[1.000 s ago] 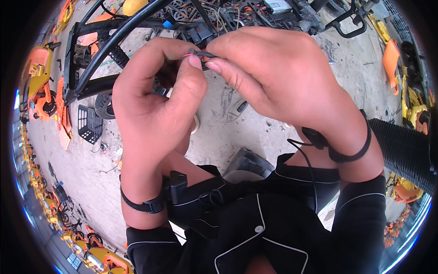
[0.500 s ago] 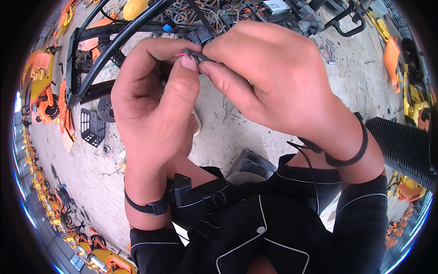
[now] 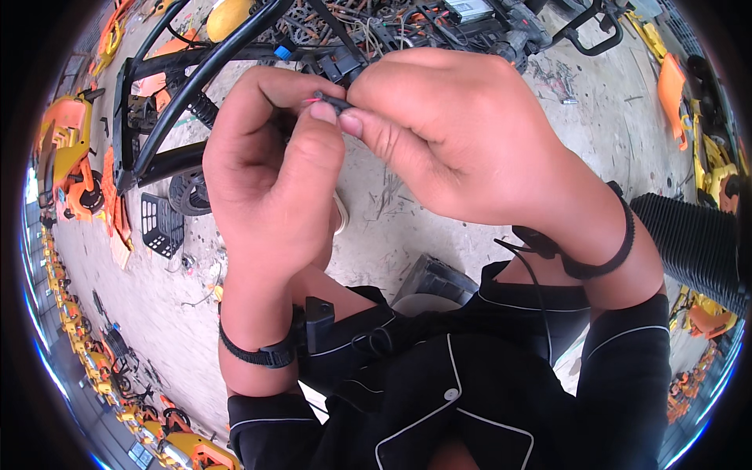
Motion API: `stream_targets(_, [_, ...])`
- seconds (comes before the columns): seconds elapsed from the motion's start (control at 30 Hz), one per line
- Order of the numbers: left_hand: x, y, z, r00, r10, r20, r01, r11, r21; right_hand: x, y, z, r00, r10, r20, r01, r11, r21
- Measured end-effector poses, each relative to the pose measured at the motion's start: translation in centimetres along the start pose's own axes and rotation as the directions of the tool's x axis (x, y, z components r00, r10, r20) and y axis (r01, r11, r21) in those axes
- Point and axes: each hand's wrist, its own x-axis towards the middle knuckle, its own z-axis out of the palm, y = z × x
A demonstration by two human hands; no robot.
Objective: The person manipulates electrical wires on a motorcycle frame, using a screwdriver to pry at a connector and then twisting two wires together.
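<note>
A short black cable (image 3: 335,103) with a thin red wire showing at its left end is pinched between my two hands. My left hand (image 3: 270,172) is closed, with its thumb and forefinger on the end where the red wire comes out. My right hand (image 3: 470,141) is closed on the cable just to the right, its thumb tip nearly touching the left thumb. The fingers hide most of the cable, and its far end cannot be seen.
Beyond my hands stands a black tubular metal frame (image 3: 205,88), with a heap of metal parts and cables (image 3: 376,35) behind it. A black plastic basket (image 3: 162,225) lies on the floor at left. Yellow and orange machine parts (image 3: 66,149) line both sides. A ribbed black object (image 3: 689,243) is at right.
Both hands have shifted slightly within the view. The right thumb has moved closer to the left thumb along the cable, and less of the cable shows between them.
</note>
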Motion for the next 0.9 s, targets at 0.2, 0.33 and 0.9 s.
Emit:
stream_targets(0.2, [0.22,-0.15,0.07,0.999,-0.038,0.006,0.039,0.997,-0.065,0.09,0.33,-0.21,1.000,0.005,-0.025,-0.004,0.999,0.044])
stream_targets(0.33, [0.30,-0.36,0.17,1.000,-0.020,-0.012,0.019,0.996,-0.091,0.25,0.72,-0.36,1.000,-0.003,-0.026,0.004,0.999,0.042])
stream_targets(0.9, [0.44,0.07,0.47,0.995,-0.102,-0.006,0.101,0.993,-0.068,0.07,0.84,-0.67,1.000,0.017,-0.017,-0.016,1.000,0.017])
